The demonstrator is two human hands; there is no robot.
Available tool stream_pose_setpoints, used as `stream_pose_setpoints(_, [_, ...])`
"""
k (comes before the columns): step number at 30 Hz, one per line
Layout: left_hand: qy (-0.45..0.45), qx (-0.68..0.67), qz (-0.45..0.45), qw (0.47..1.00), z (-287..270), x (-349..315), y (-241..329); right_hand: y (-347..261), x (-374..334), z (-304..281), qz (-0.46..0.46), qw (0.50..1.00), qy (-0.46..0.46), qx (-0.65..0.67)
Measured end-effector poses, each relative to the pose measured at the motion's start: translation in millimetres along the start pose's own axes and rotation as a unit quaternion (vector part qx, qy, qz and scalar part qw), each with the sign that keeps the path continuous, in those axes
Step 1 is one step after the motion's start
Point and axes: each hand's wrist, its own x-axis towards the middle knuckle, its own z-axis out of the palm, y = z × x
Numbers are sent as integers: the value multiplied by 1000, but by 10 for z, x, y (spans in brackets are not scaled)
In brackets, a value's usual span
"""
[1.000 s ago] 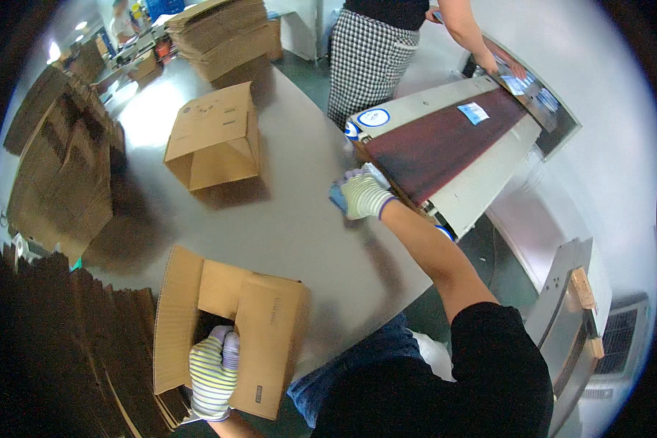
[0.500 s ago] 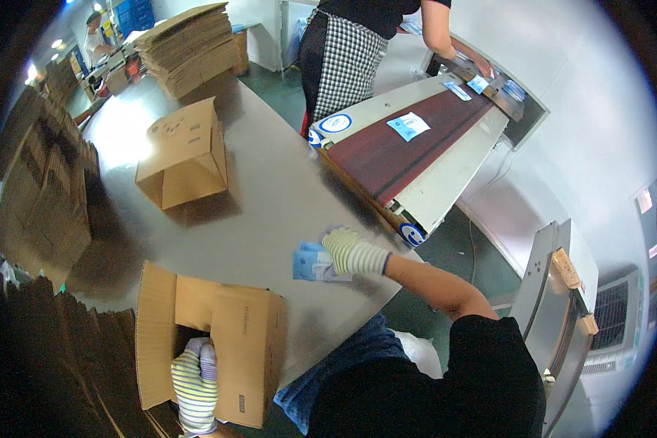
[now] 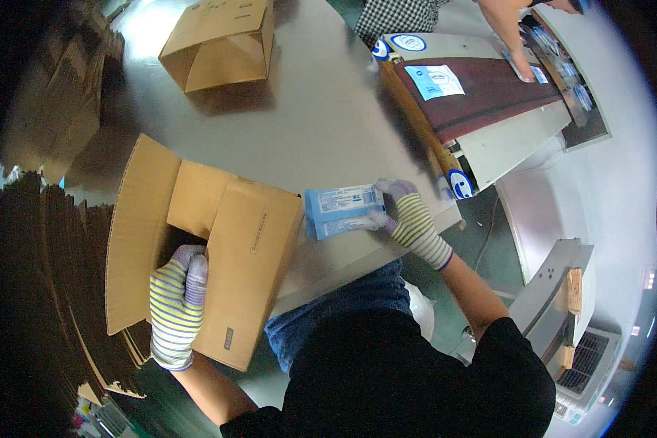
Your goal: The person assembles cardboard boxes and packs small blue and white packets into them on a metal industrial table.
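Observation:
An open cardboard box point(image 3: 250, 266) sits tilted at the metal table's near left edge. My left hand point(image 3: 177, 306), in a striped knit glove, grips the box at its opening; some fingers are hidden inside. To the right of the box, my right hand point(image 3: 415, 223), gloved alike, pinches the right end of blue and white soft packets point(image 3: 345, 206). The packets lie together just above or on the table; I cannot tell whether they touch it. Their printed sides face up.
Another open cardboard box point(image 3: 223, 51) stands farther back on the table point(image 3: 321, 109). At the far right a dark red conveyor belt point(image 3: 482, 95) carries a blue and white packet point(image 3: 435, 81). A co-worker's hand point(image 3: 520, 62) reaches over it. Flattened cardboard point(image 3: 44, 270) is stacked at left.
My view has tilted down and nearer the table. My right hand has shifted to the packets' right end, so more of them shows. My left hand stays at the box's opening.

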Motion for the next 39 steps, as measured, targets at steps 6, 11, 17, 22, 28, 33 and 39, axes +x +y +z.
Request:
stream_pose_setpoints(6, [3, -2, -11, 1000, -28, -9, 57, -191, 339, -79, 42, 992, -120, -26])
stream_pose_setpoints(11, [3, 14, -3, 1000, -30, -1, 89, -82, 317, 75, 23, 996, -84, -24])
stream_pose_setpoints(17, [8, 21, -1, 1000, -26, -12, 67, -143, 402, 35, 69, 987, -146, 2])
stream_pose_setpoints(22, [-6, 29, -2, 1000, -22, 5, 51, -142, 301, 62, 158, 974, -159, 28])
stream_pose_setpoints(28, [-16, 42, -16, 999, -60, -22, 63, -51, 87, 50, 82, 995, 23, 41])
stream_pose_setpoints(33, [-8, 48, -10, 999, -2, -21, 70, 47, -201, 17, 257, 961, 10, 101])
stream_pose_setpoints(39, [31, 92, -6, 995, -13, -95, -45, 61, -250, 97, 313, 944, -101, 21])
